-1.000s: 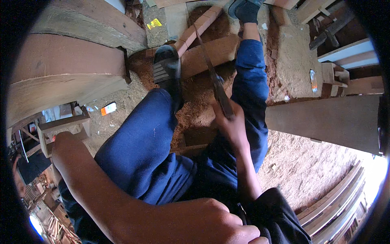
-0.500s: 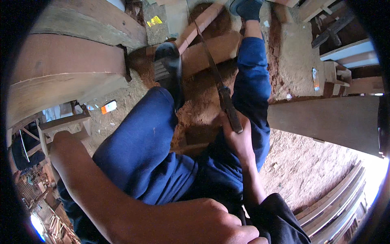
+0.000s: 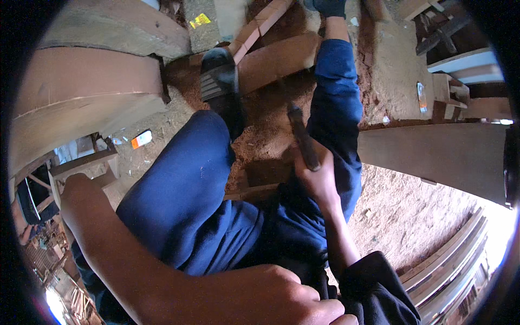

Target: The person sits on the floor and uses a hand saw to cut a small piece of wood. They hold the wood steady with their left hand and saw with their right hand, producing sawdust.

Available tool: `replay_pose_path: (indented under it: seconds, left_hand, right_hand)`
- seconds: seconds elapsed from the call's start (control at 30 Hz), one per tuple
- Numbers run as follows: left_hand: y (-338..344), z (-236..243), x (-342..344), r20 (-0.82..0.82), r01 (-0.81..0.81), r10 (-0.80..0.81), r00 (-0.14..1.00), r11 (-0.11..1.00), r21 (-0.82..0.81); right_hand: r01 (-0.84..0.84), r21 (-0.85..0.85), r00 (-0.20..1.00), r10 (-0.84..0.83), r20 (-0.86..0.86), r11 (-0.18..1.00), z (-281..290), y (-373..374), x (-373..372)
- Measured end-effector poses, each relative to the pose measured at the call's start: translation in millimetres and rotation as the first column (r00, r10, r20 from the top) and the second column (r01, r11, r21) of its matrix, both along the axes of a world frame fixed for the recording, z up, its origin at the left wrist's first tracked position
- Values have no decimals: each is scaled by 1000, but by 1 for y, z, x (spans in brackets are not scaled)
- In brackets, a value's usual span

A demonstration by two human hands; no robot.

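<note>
Fingers of the right hand (image 3: pixel 322 176) wrap a dark-handled tool (image 3: pixel 301 134) between the blue-trousered legs (image 3: pixel 176 181), its long axis running forward and slightly left toward a wooden block (image 3: pixel 279 62), while the left hand (image 3: pixel 300 300) curls farther back, its hold unclear.

Harsh white daylight (image 3: pixel 499 230) flooded in at far right, over the rough, pale-tan floor (image 3: pixel 398 216) near a stack of long, narrow brown wooden boards (image 3: pixel 441 277). At left was a broad, reddish-brown wooden slab (image 3: pixel 95 76).
</note>
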State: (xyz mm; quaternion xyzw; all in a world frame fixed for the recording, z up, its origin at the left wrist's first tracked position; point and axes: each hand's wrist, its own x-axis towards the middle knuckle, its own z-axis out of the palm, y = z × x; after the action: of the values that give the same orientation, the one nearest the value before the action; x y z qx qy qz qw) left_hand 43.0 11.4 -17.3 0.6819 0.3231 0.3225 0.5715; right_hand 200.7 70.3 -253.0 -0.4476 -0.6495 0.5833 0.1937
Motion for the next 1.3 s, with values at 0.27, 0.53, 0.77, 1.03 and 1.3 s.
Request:
replay_pose_path:
  seconds: [0.27, 0.53, 0.77, 1.03, 1.3]
  left_hand:
    - [7, 9, -6, -16, 49, -50, 999, 999, -23]
    - [4, 6, -3, 15, 4, -5, 1000, 999, 43]
    - [6, 5, -9, 72, 50, -44, 996, 996, -79]
    - [-13, -5, 20, 76, -167, 164, 983, 985, 32]
    - [9, 3, -5, 104, 72, -60, 993, 990, -118]
  right_hand:
    - [6, -19, 1000, -7, -14, 1000, 5, 2, -9]
    - [21, -27, 1000, -20, 14, 999, -27, 17, -37]
    - [60, -40, 998, -60, -10, 997, -6, -13, -2]
    - [38, -73, 998, -41, -45, 997, -20, 16, -29]
    - [-9, -40, 1000, 10, 17, 999, -15, -5, 3]
